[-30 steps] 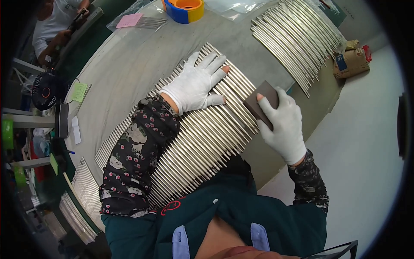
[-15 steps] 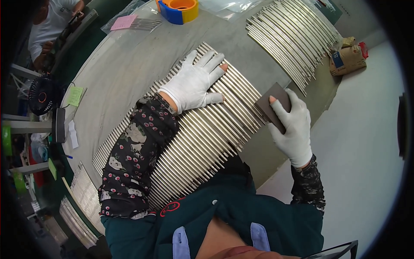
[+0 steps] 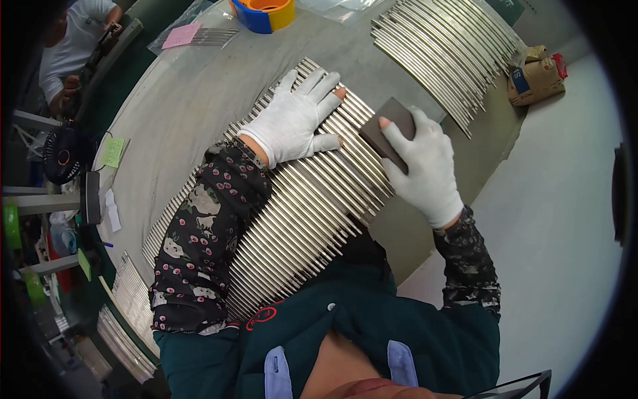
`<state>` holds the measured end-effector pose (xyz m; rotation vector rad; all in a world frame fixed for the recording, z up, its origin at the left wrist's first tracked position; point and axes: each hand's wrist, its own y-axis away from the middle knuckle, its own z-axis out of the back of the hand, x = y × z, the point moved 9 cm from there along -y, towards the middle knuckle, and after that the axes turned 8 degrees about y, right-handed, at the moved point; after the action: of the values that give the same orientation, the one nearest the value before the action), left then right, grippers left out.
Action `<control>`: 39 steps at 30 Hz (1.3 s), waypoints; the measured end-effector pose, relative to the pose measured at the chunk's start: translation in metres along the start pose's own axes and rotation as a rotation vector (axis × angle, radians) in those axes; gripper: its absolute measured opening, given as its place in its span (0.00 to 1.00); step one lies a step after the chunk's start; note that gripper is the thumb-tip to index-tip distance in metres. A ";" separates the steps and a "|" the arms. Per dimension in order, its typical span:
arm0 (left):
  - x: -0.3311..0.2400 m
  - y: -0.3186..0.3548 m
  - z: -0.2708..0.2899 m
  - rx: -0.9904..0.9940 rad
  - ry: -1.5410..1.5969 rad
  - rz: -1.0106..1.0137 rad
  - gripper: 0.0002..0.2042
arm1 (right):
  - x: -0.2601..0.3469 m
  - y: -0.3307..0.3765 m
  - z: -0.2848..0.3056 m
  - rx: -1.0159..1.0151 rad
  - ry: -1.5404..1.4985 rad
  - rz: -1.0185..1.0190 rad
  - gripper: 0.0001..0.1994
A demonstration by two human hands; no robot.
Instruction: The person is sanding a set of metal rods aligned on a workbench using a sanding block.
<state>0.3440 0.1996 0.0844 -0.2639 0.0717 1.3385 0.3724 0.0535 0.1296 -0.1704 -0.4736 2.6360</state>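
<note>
A wide row of thin shiny metal rods (image 3: 299, 226) lies side by side across the table in front of me. My left hand (image 3: 290, 121), in a white glove with bare fingertips showing, rests flat on the upper part of the row with its fingers spread. My right hand (image 3: 425, 163), gloved the same way, is closed round a dark brown-grey sanding block (image 3: 392, 133). The block sits over the right ends of the uppermost rods; its underside is hidden. Patterned dark sleeves cover both forearms.
A second batch of rods (image 3: 448, 56) lies at the far right, by a brown paper package (image 3: 538, 81). Blue and yellow tape rolls (image 3: 264, 13) stand at the back. A small black fan (image 3: 63, 153) is at the left, and a person (image 3: 76, 50) is at the far left.
My right hand has moved the block left and slightly away from me, onto the rods' right ends. The left hand stays on the row, shifted only slightly left in the picture.
</note>
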 end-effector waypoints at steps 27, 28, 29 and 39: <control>-0.004 0.001 -0.001 0.032 -0.044 0.023 0.40 | 0.004 0.016 0.008 0.058 0.036 0.038 0.26; -0.006 0.003 -0.002 0.036 -0.040 0.014 0.40 | 0.012 -0.002 0.003 0.049 0.017 0.034 0.25; -0.007 0.001 -0.004 0.027 -0.025 -0.002 0.40 | 0.016 -0.016 -0.007 0.050 0.027 -0.002 0.25; -0.003 -0.002 0.000 -0.013 -0.027 0.016 0.38 | 0.018 -0.013 -0.003 0.074 0.104 0.010 0.26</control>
<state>0.3452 0.1961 0.0854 -0.2563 0.0422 1.3585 0.3623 0.0739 0.1305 -0.2850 -0.3402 2.6338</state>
